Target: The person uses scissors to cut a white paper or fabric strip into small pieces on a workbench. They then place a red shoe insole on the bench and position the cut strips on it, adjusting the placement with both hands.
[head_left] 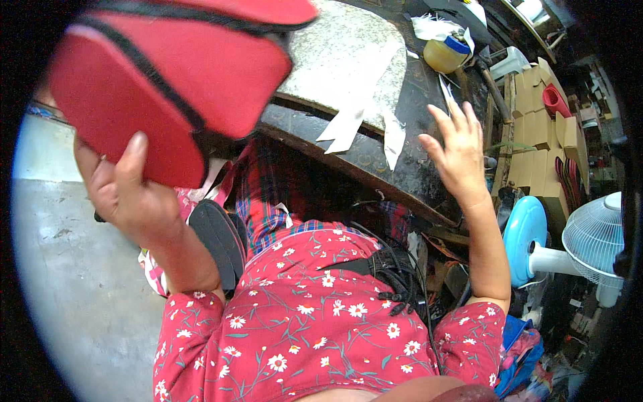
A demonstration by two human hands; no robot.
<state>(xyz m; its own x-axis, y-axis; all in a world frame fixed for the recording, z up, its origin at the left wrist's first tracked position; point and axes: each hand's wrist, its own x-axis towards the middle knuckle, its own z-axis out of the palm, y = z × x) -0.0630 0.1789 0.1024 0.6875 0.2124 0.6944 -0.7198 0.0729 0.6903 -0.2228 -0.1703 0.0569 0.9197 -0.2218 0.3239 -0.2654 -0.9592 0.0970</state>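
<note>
My left hand (130,194) is raised at the left, thumb on the front of a stack of red panels with black bands (214,84). The panels are stiff-looking and rounded at the corners; my fingers behind them are partly hidden. My right hand (457,147) hovers over the right part of the dark table (418,161), its fingers spread and nothing in them. Just beyond it stands a yellowish jar with a blue rim (445,56), white scraps around its top. White strips (348,127) hang over the pale speckled slab (315,67) on the table.
Dark sole-shaped pieces (213,241) lean beside my lap at the left. Right of the table are cardboard boxes (536,147), a fan with a blue base (526,234) lying on its side, and a red roll (554,100). Black cables (400,278) lie at my waist.
</note>
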